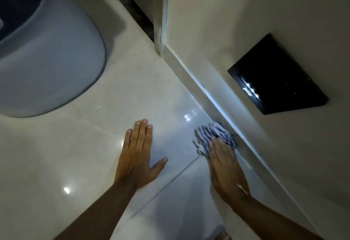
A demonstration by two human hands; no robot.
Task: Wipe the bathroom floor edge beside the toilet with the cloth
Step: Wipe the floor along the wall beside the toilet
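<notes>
Glossy floor (85,145) tiles fill my view. My right hand (225,166) lies flat, fingers straight, pressing the striped cloth (212,133), which touches the skirting (193,77). My left hand (138,156) rests spread on the floor, holding nothing, left of the skirting. The toilet (53,59) stands farther left, well apart from it.

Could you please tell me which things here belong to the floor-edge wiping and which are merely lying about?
Job: striped cloth; right hand pressing it; floor edge by the skirting; toilet, the landmark.
Merely there: black wall panel; left hand, flat on the tiles, away from the cloth.
</notes>
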